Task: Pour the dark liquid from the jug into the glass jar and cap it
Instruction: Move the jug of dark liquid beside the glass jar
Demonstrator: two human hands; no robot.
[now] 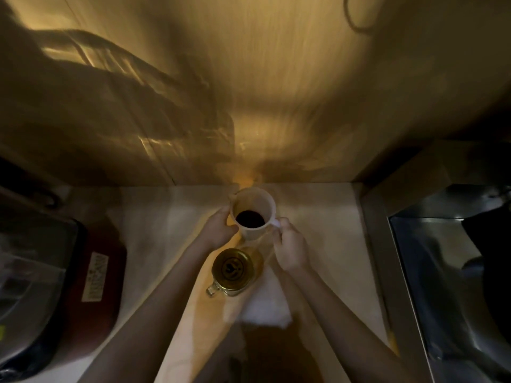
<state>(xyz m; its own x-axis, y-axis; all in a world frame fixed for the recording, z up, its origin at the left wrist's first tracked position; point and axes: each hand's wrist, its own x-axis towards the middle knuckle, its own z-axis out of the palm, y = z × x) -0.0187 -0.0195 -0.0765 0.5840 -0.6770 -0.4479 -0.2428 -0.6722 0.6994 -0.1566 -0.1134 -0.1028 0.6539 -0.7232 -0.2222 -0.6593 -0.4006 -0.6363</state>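
A white plastic jug [255, 201] stands upright on the pale counter, with dark liquid [249, 219] pooled at its bottom. My left hand [218, 226] presses against the jug's left side. My right hand [290, 248] grips the jug's handle on the right. Just in front of the jug stands a glass jar [233, 270] with a small side handle at its lower left. A gold lid sits on the jar's top. Neither hand touches the jar.
A red appliance [91, 275] with a label sits at the left. A steel sink [448, 272] lies at the right beyond a metal rim. A wooden wall panel [249, 92] rises right behind the jug. A white cloth [265, 308] lies under my right forearm.
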